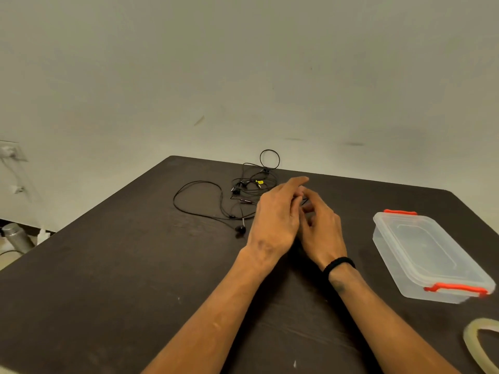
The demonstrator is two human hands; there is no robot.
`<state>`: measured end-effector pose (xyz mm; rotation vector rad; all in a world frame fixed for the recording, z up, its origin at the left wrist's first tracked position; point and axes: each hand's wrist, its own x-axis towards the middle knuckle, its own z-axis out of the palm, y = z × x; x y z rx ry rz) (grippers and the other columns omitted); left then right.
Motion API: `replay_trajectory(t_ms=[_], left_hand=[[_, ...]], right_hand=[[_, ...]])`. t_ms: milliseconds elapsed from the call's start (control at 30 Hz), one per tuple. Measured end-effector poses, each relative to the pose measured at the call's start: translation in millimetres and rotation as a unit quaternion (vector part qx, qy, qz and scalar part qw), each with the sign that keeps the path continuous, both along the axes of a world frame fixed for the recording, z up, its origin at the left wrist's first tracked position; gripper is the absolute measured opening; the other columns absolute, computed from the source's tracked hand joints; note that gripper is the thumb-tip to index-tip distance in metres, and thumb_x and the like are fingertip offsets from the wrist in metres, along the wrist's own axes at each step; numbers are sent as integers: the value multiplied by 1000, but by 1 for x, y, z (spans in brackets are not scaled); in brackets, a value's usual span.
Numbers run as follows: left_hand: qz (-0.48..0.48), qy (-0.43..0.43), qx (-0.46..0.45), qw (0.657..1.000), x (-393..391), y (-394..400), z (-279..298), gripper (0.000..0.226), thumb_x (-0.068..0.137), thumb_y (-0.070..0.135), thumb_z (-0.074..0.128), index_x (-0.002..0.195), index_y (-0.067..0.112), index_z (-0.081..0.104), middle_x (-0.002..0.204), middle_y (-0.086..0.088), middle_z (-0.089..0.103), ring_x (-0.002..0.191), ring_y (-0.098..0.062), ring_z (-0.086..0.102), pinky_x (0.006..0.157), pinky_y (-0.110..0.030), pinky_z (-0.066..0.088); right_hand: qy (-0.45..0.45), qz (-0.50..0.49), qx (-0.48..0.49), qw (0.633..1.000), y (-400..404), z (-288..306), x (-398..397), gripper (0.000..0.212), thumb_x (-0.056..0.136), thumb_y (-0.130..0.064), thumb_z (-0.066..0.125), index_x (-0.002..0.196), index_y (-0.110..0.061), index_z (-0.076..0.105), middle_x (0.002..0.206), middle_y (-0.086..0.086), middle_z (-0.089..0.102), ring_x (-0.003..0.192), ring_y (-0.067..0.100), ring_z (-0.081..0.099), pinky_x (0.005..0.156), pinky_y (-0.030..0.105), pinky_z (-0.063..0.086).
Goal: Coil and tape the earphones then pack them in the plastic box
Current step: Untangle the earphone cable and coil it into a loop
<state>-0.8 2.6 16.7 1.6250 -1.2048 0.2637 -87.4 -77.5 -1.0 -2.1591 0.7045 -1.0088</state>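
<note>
Black earphones (237, 193) lie in a loose tangle on the far middle of the dark table (121, 265), with one loop sticking up over the back edge. My left hand (275, 217) and right hand (321, 225) meet just right of the tangle, fingers curled together around a bit of black cable between them. How much cable they hold is hidden. A clear plastic box (426, 255) with red clips stands shut at the right. A roll of clear tape (480, 344) lies at the bottom right corner.
A pale wall rises right behind the table's back edge. Off the table's left side, a metal bottle (16, 236) stands on the floor below a wall socket (10, 152).
</note>
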Motion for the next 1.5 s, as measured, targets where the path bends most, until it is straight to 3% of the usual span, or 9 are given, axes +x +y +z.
replay_trajectory(t_ms=[100, 200, 333, 467, 667, 767, 967, 1200, 1500], left_hand=[[-3, -10, 6, 1000, -1, 3, 0, 44, 99, 1, 59, 140, 18, 61, 109, -2, 70, 99, -15, 68, 90, -38, 58], [-3, -18, 21, 1000, 0, 6, -1, 41, 100, 6, 62, 140, 17, 61, 106, 0, 69, 97, -15, 68, 87, -40, 59], [28, -38, 54, 997, 3, 8, -4, 34, 101, 23, 64, 134, 19, 64, 107, 2, 71, 97, -14, 69, 87, -40, 60], [28, -56, 77, 995, 9, 8, -5, 22, 102, 26, 62, 119, 15, 73, 105, -2, 75, 96, -19, 70, 86, -42, 57], [133, -97, -12, 986, 22, 18, 7, 13, 105, 24, 60, 104, 17, 71, 94, 4, 70, 82, -18, 64, 76, -44, 54], [190, -73, -41, 978, 29, 27, 11, 16, 107, 25, 56, 107, 15, 69, 93, 2, 72, 83, -24, 65, 78, -50, 52], [239, 26, -64, 969, 33, 34, 16, 20, 109, 28, 50, 112, 14, 64, 90, 1, 72, 82, -24, 70, 76, -48, 55], [290, 80, -97, 949, 41, 39, 20, 18, 110, 28, 48, 109, 17, 62, 83, 1, 71, 76, -22, 67, 73, -46, 53], [202, 47, -94, 974, 36, 28, 15, 16, 107, 23, 53, 109, 13, 66, 87, 5, 70, 71, -14, 63, 65, -27, 47]], right_hand=[[-39, -1, 1, 999, -1, 0, -1, 22, 106, -18, 57, 118, -30, 71, 89, -17, 71, 80, 3, 70, 74, 31, 61], [-52, -18, 33, 998, -5, -1, -1, 21, 103, -13, 60, 105, -29, 74, 92, -13, 74, 89, 9, 73, 78, 32, 62], [-60, -39, 75, 995, -10, -2, -1, 18, 102, -15, 64, 111, -20, 78, 98, -9, 76, 93, 9, 73, 87, 43, 63], [-44, -21, 50, 998, -7, -1, -1, 18, 102, -21, 66, 113, -26, 78, 94, -16, 73, 83, 1, 71, 81, 29, 62], [8, -47, -17, 999, -8, -7, 2, 23, 105, -35, 61, 115, -21, 76, 107, 4, 53, 93, 21, 61, 85, 40, 55], [5, -24, -57, 998, -6, -8, 3, 20, 107, -29, 58, 104, -16, 73, 112, 4, 56, 105, 21, 54, 86, 32, 48], [-83, 45, 26, 995, -2, -6, 5, 22, 111, -21, 48, 104, -17, 67, 90, -9, 75, 85, 2, 71, 70, 10, 50], [-105, 61, 79, 989, -4, -8, 7, 19, 110, -23, 51, 104, -23, 69, 81, -5, 72, 63, 8, 68, 65, 26, 60], [-113, 25, 136, 984, -8, -8, 9, 27, 103, -8, 49, 112, -24, 69, 83, -4, 72, 64, 15, 62, 67, 41, 57]])
